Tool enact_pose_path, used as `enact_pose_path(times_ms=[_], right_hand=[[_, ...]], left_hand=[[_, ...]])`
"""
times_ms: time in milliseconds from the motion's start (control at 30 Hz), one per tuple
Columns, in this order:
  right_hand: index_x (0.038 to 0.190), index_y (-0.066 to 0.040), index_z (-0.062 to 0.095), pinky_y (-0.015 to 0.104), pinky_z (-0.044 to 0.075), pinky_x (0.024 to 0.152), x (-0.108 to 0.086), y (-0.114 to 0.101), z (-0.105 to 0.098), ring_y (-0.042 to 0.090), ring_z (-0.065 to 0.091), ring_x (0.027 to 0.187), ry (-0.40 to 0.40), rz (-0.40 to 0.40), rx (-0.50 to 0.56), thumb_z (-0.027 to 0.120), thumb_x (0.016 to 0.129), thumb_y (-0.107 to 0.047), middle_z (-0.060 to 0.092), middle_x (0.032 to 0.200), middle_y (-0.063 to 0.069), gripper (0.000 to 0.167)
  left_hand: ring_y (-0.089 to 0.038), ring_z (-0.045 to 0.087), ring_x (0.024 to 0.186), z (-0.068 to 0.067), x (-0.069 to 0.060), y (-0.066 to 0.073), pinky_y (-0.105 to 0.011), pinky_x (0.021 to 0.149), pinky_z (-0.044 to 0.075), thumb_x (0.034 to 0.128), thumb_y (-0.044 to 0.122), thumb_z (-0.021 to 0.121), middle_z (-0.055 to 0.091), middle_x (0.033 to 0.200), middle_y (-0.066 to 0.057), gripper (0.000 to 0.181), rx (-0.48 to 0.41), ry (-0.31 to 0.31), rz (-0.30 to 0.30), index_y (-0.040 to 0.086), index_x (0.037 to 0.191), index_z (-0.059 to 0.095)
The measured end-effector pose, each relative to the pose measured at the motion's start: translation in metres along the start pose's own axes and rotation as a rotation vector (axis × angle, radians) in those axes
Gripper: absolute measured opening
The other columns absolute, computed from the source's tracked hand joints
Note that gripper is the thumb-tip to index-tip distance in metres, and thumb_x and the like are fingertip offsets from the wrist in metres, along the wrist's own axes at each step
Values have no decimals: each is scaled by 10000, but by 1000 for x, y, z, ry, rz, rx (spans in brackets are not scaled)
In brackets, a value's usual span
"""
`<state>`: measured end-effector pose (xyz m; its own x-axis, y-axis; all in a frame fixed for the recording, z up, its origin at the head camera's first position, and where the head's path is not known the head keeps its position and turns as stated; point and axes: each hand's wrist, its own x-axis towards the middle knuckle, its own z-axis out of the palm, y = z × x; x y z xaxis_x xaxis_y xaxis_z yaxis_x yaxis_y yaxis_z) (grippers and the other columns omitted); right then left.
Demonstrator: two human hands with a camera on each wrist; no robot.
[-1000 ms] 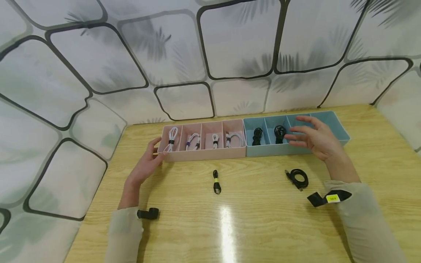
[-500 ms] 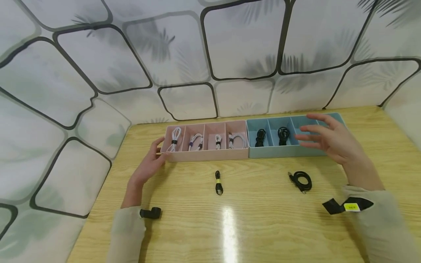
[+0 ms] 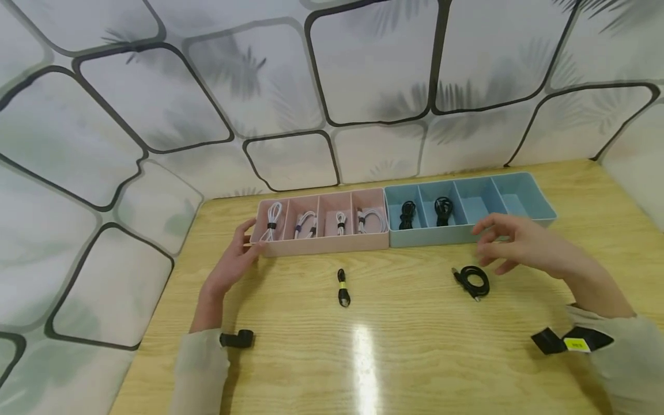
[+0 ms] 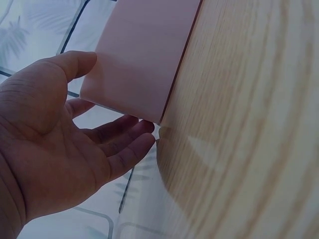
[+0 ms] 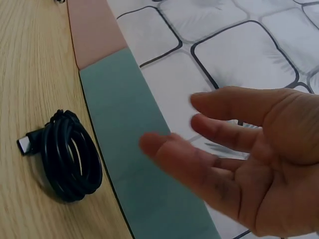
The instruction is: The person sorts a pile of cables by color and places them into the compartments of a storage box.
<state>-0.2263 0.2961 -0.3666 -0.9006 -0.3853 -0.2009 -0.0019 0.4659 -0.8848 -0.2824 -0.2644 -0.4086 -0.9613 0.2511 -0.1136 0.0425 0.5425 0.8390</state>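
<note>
A pink divided box (image 3: 321, 248) stands against the left end of a blue divided box (image 3: 441, 235). At the pink box's left end my left hand (image 3: 230, 262) rests at the corner, thumb near the front wall, fingers loosely bent along the end; the left wrist view shows the same pink wall (image 4: 144, 55) beside the thumb. My right hand (image 3: 534, 245), fingers loosely bent and holding nothing, hovers before the blue box, just right of a coiled black cable (image 3: 473, 280). In the right wrist view that coil (image 5: 72, 157) lies apart from the fingers, its metal plug showing.
A small black cable with a yellow tie (image 3: 343, 288) lies mid-table. White cables (image 3: 272, 221) sit in the pink compartments, black cables (image 3: 443, 211) in the two left blue ones. A patterned wall covering (image 3: 384, 153) rises behind the wooden table (image 3: 290, 346).
My right hand has come back from over the blue box, moving right and lower toward the coiled cable, its fingers more bent. The left hand keeps its place at the pink box.
</note>
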Motion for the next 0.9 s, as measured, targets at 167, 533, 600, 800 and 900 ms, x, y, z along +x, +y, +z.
enact_pose_path(times_ms=[167, 533, 600, 800, 900], right_hand=[[1251, 16, 531, 369, 567, 625, 1, 4, 2, 246, 662, 823, -97, 44, -152, 652, 966, -153, 629, 966, 128, 353], [1120, -8, 564, 343, 491, 495, 12, 14, 16, 183, 554, 574, -155, 124, -325, 723, 894, -169, 628, 766, 50, 320], [1073, -10, 580, 338, 478, 479, 14, 15, 18, 175, 549, 564, -155, 115, -350, 732, 881, -164, 625, 772, 37, 289], [901, -40, 624, 304, 438, 467, 16, 20, 20, 140, 503, 486, -130, 60, -424, 730, 867, -124, 580, 691, 3, 140], [832, -65, 635, 289, 419, 488, 18, 23, 22, 119, 475, 469, -112, 36, -465, 726, 863, -112, 569, 677, -13, 107]], left_hand=[[-480, 448, 1293, 1, -1, 2, -546, 978, 411, 1061, 317, 467, 320, 1485, -324, 683, 14, 0, 3, 191, 1598, 64], [-464, 480, 1247, 1, -2, 3, -481, 904, 440, 1059, 301, 478, 359, 1452, -329, 689, 32, 15, -6, 167, 1597, 70], [-463, 485, 1240, 0, -3, 4, -467, 880, 447, 1060, 300, 476, 361, 1449, -330, 686, 32, 17, -7, 165, 1597, 71], [-454, 506, 1204, 1, -2, 3, -441, 833, 458, 1060, 290, 476, 372, 1435, -327, 685, 30, 16, -1, 159, 1597, 71], [-451, 511, 1197, 2, 0, 3, -439, 831, 458, 1060, 290, 478, 378, 1432, -325, 684, 29, 17, 1, 159, 1597, 74]])
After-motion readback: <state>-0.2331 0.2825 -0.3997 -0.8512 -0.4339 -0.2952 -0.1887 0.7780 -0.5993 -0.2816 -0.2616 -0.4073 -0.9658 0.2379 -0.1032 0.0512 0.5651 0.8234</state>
